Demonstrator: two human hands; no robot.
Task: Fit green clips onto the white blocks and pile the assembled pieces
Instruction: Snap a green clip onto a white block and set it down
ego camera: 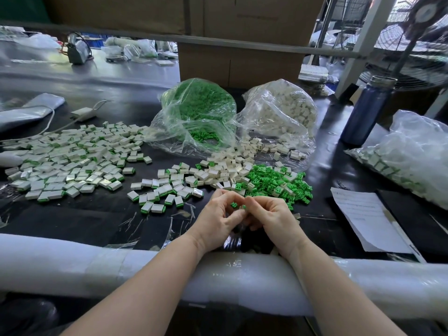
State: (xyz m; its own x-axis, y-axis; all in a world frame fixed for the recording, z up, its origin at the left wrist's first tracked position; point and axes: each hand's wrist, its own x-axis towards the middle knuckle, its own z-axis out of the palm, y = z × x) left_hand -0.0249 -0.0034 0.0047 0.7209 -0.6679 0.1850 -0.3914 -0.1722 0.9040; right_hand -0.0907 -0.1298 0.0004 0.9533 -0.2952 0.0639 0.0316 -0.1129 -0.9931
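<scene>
Both hands, left [219, 215] & right [271, 218], pinch a green clip [234, 204] nr tabletop [97, 221] front edge. Prob light, stiff, fiddly; hold by sides w/ fingertips.

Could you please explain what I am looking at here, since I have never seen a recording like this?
There is no machine here: a person wears a camera on the head, looking down at two bare hands over a dark worktable. The left hand and right hand meet and pinch a small green plastic clip; whether a white block is between them is hidden. Ahead lie loose green clips and small white plastic blocks, spilled from a clear bag of green clips and a clear bag of white blocks. To the left is the wide pile of assembled white-and-green pieces. A dark blue bottle and a paper sheet sit to the right.
</scene>
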